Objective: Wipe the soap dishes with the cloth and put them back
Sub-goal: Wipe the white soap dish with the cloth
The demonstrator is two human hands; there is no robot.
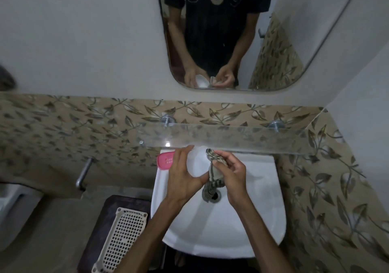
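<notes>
Home bathroom: washbasin (263,220), mirror (280,47), tiled wall (84,125)

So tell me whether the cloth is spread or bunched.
Bunched: the right hand grips the cloth in a wad, one end dangling over the sink.

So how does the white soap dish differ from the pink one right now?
The white soap dish is held up over the sink by the left hand, while the pink soap dish rests on the sink's back left corner. The white one is tilted on edge; the pink one lies flat. The cloth, gripped by the right hand, meets the white dish; the pink one is untouched.
</notes>
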